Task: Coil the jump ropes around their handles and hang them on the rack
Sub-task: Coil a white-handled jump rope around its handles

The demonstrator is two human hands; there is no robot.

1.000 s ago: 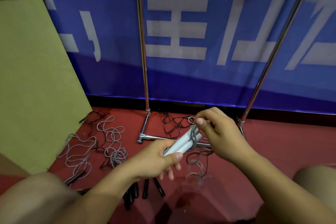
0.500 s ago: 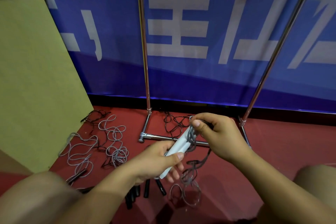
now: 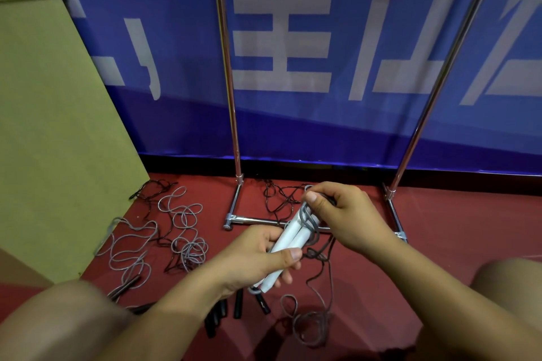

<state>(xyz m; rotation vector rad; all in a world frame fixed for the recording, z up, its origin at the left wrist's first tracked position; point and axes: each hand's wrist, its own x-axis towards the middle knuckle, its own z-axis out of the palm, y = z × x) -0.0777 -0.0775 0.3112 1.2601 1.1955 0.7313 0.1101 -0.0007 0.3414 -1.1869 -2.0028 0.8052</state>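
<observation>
Both hands [image 3: 258, 258] coil rope [image 3: 311, 223]; banner [image 3: 293, 38] characters seemingly unreadable.

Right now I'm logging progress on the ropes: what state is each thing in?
Left hand: grips the two white handles.
White handles: held together side by side, tilted, a few grey turns wound near their upper end.
Right hand: pinches the grey cord at the handles' top.
Grey cord: mostly unwound, trailing to the floor.
Grey rope on the floor: loose, uncoiled.
Black handles: lying on the floor.
Rack: upright, nothing visibly hung.
</observation>
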